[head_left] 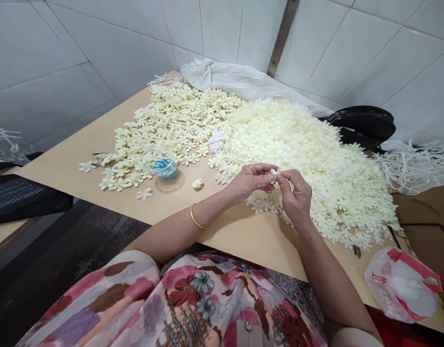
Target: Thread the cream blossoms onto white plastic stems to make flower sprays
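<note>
Pinching a small white flower piece (274, 172) btwn thumb + index tips of L hand (249, 182) and R hand (296, 198), over the near edge of a big heap of pale flowers (316, 159). Partly hidden by fingertips; can't tell exact shape. Prob. v. light, soft and thin, not slippery, easy to crease; best gripped at centre or base, w/ petal edges left free. Around L wrist: a gold bracelet (193, 217). Below: a tan desk (236, 231). To L of L hand, on desk: a tiny cream flower cluster (198, 183), then a clear bowl w/ blue pattern or contents (166, 169). Beyond bowl: a flatter spread of loose flowers (171, 120). Btwn spread + heap: a crumpled white scrap (217, 140). Behind both: white sheeting (240, 84) along a tiled wall (135, 46). Far R: a black round object (366, 120) behind heap, white stringy strands (420, 166), and, nearer, a red-and-white plastic bag (402, 284) by desk's R end.
</note>
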A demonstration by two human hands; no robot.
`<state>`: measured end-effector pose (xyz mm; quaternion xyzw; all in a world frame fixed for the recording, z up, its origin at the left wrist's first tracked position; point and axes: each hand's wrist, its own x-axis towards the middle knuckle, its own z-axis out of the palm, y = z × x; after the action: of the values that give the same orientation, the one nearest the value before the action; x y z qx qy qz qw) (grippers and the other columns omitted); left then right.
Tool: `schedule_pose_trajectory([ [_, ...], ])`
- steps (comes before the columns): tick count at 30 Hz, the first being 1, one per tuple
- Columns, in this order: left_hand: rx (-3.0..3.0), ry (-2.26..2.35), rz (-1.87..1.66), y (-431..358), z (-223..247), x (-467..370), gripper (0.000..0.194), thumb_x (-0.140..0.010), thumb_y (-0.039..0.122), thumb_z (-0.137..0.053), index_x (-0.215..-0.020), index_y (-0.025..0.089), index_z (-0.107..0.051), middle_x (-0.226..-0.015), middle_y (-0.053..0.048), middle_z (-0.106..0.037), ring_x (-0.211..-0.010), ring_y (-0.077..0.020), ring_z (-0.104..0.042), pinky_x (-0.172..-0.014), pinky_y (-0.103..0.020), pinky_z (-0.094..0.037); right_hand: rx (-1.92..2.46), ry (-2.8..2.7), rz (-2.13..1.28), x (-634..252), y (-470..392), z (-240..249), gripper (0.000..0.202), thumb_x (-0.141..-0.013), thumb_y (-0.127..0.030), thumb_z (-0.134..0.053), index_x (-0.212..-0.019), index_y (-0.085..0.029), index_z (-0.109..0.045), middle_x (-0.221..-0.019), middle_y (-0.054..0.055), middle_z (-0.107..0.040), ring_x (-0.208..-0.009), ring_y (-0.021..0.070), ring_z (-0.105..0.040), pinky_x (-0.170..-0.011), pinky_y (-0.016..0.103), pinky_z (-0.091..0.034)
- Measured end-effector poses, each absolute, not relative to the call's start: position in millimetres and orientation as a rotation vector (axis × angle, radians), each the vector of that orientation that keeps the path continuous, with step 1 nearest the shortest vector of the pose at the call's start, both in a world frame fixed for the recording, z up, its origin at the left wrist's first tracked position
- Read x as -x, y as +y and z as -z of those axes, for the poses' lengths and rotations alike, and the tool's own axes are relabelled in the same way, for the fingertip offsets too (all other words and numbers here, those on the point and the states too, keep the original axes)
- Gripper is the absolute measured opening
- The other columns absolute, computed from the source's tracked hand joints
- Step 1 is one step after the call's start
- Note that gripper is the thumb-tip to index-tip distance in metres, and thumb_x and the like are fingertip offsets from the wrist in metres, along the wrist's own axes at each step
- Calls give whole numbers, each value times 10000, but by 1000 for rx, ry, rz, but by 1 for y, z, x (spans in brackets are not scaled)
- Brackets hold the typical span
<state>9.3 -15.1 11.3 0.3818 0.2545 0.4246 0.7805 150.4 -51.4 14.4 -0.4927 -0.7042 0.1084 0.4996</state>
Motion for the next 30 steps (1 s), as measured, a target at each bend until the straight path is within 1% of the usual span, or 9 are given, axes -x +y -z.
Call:
schedule_pose_trajectory([
  [4, -849, 543, -975, -11, -8, -7, 295, -576, 278, -789, -789, 120, -661, -670, 6, -615, -537, -64, -555, -577, -228, -451, 1235, -1682, -336, -142, -50, -16, 198, -882, -314, -479, -766, -203, -594, -749, 7, -594, -753, 144, -545, -727, 304, -431],
  [9, -912, 608, -1109, -10, -10, -4, 209, -591, 250, -751, -688, 121, -618, -594, 28, -583, -520, -55, -530, -588, -221, -442, 1265, -1552, -481, -135, -46, -17, 221, -851, -383, -521, -767, -190, -587, -728, -1, -593, -711, 135, -538, -696, 289, -431],
  [13, -941, 599, -1129, -10, -12, -3, 184, -620, 239, -731, -685, 122, -605, -595, 22, -583, -553, -65, -548, -602, -218, -449, 1274, -1543, -488, -133, -44, -19, 285, -884, -392, -456, -695, -190, -524, -671, -16, -542, -653, 115, -491, -633, 261, -396],
  [16, -881, 584, -1110, -10, -13, -2, 223, -645, 288, -729, -688, 127, -581, -589, 28, -558, -534, -67, -546, -578, -220, -448, 1327, -1588, -421, -133, -43, -17, 299, -891, -390, -436, -670, -195, -487, -629, -28, -497, -598, 104, -442, -590, 256, -354],
  [20, -785, 557, -1057, -8, -13, -1, 285, -651, 345, -733, -787, 117, -629, -658, 16, -561, -548, -63, -543, -543, -214, -443, 1339, -1605, -355, -134, -42, -15, 283, -877, -380, -461, -669, -193, -504, -624, -26, -502, -607, 111, -461, -615, 268, -364],
  [22, -808, 543, -1035, -7, -12, -1, 282, -634, 323, -749, -792, 110, -650, -663, 9, -572, -558, -59, -538, -557, -213, -446, 1339, -1578, -339, -134, -42, -14, 261, -853, -381, -505, -675, -191, -527, -635, -23, -523, -622, 116, -481, -634, 271, -378],
  [25, -858, 591, -1034, -7, -10, -2, 221, -614, 259, -761, -715, 99, -646, -599, 8, -571, -528, -61, -527, -562, -221, -445, 1342, -1511, -324, -133, -43, -15, 251, -829, -384, -547, -673, -189, -536, -641, -27, -533, -623, 113, -490, -638, 266, -385],
  [27, -869, 618, -1037, -7, -10, -2, 191, -618, 229, -755, -693, 96, -639, -569, 7, -567, -507, -64, -523, -552, -226, -444, 1351, -1478, -318, -133, -43, -16, 262, -841, -383, -530, -665, -189, -521, -627, -32, -521, -608, 108, -474, -625, 260, -376],
  [30, -881, 592, -1015, -9, -11, -2, 178, -635, 223, -742, -685, 93, -630, -588, -9, -586, -512, -72, -536, -543, -229, -446, 1361, -1470, -300, -133, -43, -15, 267, -864, -369, -491, -665, -191, -496, -620, -32, -500, -603, 106, -451, -613, 256, -364],
])
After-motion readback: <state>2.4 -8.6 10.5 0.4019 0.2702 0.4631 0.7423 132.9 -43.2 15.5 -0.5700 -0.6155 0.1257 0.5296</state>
